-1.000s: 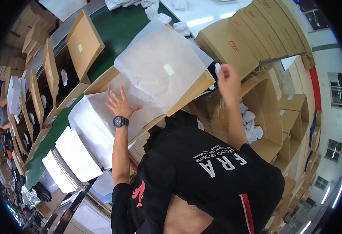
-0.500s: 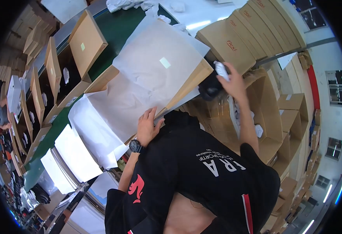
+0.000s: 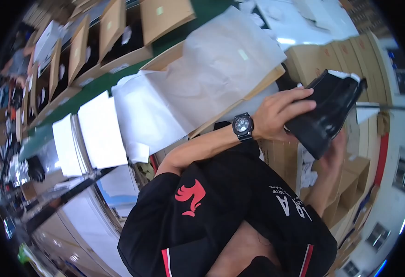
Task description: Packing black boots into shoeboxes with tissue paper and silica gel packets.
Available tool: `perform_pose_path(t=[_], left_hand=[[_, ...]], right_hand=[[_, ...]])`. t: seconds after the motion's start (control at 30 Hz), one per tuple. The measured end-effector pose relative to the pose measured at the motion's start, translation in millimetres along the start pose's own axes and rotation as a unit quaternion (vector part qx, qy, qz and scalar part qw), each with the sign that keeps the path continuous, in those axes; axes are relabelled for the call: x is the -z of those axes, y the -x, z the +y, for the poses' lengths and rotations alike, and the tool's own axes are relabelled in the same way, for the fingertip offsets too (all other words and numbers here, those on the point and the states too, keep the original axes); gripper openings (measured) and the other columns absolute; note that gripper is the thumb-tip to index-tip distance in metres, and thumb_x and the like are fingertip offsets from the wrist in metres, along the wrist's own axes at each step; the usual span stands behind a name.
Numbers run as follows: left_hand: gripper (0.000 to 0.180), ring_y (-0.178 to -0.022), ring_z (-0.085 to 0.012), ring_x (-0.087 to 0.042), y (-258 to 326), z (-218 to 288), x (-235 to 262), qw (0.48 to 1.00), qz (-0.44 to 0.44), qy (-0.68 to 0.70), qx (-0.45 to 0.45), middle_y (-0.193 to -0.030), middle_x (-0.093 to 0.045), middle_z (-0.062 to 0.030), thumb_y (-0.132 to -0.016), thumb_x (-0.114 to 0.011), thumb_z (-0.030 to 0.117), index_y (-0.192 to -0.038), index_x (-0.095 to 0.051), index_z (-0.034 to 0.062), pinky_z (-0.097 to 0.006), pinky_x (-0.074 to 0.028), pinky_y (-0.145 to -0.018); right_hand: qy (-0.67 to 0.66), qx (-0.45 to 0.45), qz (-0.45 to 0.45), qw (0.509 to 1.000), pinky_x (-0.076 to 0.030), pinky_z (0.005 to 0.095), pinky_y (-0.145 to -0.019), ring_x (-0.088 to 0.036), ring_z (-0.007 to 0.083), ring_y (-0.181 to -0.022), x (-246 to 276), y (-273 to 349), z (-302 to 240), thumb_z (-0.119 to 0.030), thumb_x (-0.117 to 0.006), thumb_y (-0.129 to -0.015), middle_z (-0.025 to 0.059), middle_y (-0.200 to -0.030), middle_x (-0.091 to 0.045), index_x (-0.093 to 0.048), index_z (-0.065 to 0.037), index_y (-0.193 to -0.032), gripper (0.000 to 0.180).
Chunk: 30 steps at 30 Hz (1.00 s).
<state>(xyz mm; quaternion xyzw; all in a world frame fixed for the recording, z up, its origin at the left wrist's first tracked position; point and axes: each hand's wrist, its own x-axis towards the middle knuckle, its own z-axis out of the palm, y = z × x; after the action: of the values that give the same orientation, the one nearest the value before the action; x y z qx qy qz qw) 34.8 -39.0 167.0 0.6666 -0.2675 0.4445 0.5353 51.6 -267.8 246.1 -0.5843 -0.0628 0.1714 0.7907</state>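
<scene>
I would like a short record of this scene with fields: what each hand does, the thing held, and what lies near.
left hand: rests on top of the black boot, a dark wristwatch on its wrist
right hand: under the boot's sole, partly hidden
black boot: glossy, ankle-high, held between both hands, white paper at its opening
open cardboard box: beside the boot, lined with white tissue paper
further boxes: open, in a row on the green surface

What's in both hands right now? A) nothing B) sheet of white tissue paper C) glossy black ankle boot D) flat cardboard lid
C: the left hand rests on top of the glossy black ankle boot and the right hand supports it from below, beside the open cardboard box lined with white tissue paper.
</scene>
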Motion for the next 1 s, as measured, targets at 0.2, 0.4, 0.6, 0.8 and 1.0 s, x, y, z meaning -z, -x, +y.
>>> perform_pose_path(t=[0.2,0.4,0.6,0.8,1.0], left_hand=[[0.112,-0.129,-0.0241,-0.047,-4.0,40.1,87.5,0.923,0.105,0.134,0.345,-0.139,-0.048,-0.0161,-0.06,-0.096,0.024,-0.147,-0.031,-0.001,-0.039,-0.036,-0.111],[0.055,-0.128,-0.024,-0.051,114.7,30.0,192.1,0.807,0.346,-0.197,0.437,-0.136,-0.057,-0.0152,-0.094,-0.069,0.02,-0.143,-0.049,0.0048,-0.038,-0.043,-0.105],[0.077,-0.126,-0.0317,-0.046,283.1,83.4,191.4,0.23,0.754,0.066,0.612,-0.139,-0.048,-0.015,-0.089,-0.072,0.042,-0.147,-0.038,0.0046,-0.054,-0.036,-0.106],[0.067,-0.133,-0.033,-0.044,318.7,86.9,159.8,0.383,0.754,0.321,0.428,-0.145,-0.049,-0.0115,-0.089,-0.072,0.041,-0.141,-0.044,0.0085,-0.057,-0.036,-0.107],[0.052,-0.132,-0.0283,-0.05,294.0,113.6,130.3,0.55,0.739,0.27,0.28,-0.141,-0.056,-0.0071,-0.096,-0.062,0.04,-0.139,-0.051,0.0122,-0.051,-0.035,-0.112]], right_hand=[[0.101,0.118,-0.214,0.965,-0.04,0.0393,-0.11,-0.048,0.027,-0.133,-94.4,-39.1,98.5,-0.028,-0.094,-0.065,0.0132,-0.145,-0.046,-0.031,0.001,-0.15,0.109],[0.106,-0.084,-0.279,0.951,-0.049,0.0354,-0.099,-0.06,0.0223,-0.115,-173.4,-126.6,218.5,-0.019,-0.092,-0.065,0.0134,-0.126,-0.059,-0.042,0.0,-0.139,0.091],[0.152,-0.201,-0.156,0.955,-0.053,0.0343,-0.091,-0.062,0.0207,-0.109,-186.0,-138.3,337.2,-0.013,-0.086,-0.073,0.0125,-0.124,-0.061,-0.048,-0.001,-0.134,0.073],[0.098,-0.271,-0.158,0.945,-0.053,0.0357,-0.093,-0.062,0.0244,-0.109,-226.2,-124.1,349.9,-0.025,-0.081,-0.076,0.0142,-0.125,-0.06,-0.046,0.0,-0.137,0.075],[0.089,-0.307,-0.181,0.93,-0.055,0.0357,-0.09,-0.063,0.0249,-0.108,-228.7,-140.3,377.9,-0.025,-0.082,-0.075,0.0139,-0.124,-0.06,-0.044,0.0,-0.138,0.077]])
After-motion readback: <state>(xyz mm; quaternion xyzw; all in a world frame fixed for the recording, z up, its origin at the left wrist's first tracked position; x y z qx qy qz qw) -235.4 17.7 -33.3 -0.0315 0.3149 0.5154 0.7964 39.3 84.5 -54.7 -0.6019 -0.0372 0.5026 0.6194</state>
